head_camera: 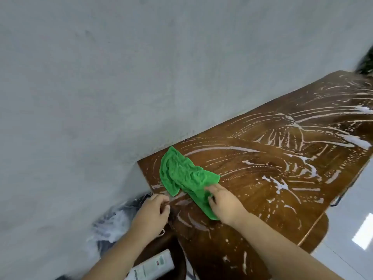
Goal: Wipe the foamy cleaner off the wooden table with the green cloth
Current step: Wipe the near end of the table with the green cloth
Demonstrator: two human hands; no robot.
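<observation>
Green cloth (185, 176) crumpled on the wooden table (232, 160), near the far left corner by the grey wall (101, 77), one end almost at the wall-side edge. Near end of the cloth under the right hand (226, 205), gripped in curled fingers (212, 201), wrist low over the tabletop. Left hand (151, 213) at the table's left edge, just beside the cloth yet apart from it, fingers curled in, tips close to the wood; gripping the edge or merely touching it, cannot tell. White foamy cleaner (282, 186) in arcs and streaks over nearly the whole top, thickest toward the right side. Below the left forearm, a white bottle (153, 265) on its side atop something dark brown. Crumpled clear plastic (113, 221) between wall and table. Pale glossy floor (347, 209) at right.
</observation>
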